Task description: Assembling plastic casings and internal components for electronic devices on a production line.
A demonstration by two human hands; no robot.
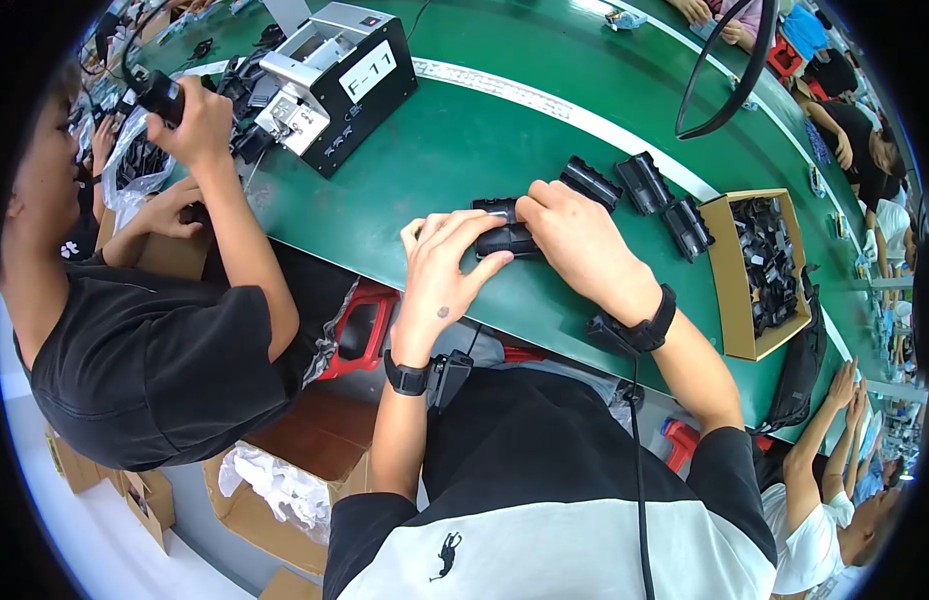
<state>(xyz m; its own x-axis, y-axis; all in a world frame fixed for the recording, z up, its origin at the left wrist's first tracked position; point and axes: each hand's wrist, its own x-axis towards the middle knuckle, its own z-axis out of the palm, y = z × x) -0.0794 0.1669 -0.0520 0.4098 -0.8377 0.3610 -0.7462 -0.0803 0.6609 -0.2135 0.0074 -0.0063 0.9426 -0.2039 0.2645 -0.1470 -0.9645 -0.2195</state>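
**Left hand (443, 262) and right hand (585, 235) at a black housing (509, 241) on a green desk (355, 200)**

Counted on the desk: three loose housings (643, 184) to the right of the fingers, one carton (727, 275) and one bench machine (363, 95). At the fingers, a second black part (495, 208) shows just beyond the housing; whether the two are joined cannot be told. The small black parts (770, 260) filling the carton are too many to count.

The housing is dark and slightly glossy, with a rounded upper surface. It lies low over the desk, directly between the two hands. The left thumb and forefinger are closed on its left end, the thumb on the near side. The right fingers are bent against its right end; their tips are hidden, so whether they grip it cannot be told.

The three loose housings, ribbed and hollowed, lie near the right fingers, beyond them and to their right. Farther right stands the open brown carton, with a black bag (797, 365) beside it. The machine, black-sided with a metal top, stands well apart, beyond the left fingers and to their left. Farther left, a co-worker's hand (200, 125) holds a black tool (161, 98). The wearer's own hands cover much of the housing.
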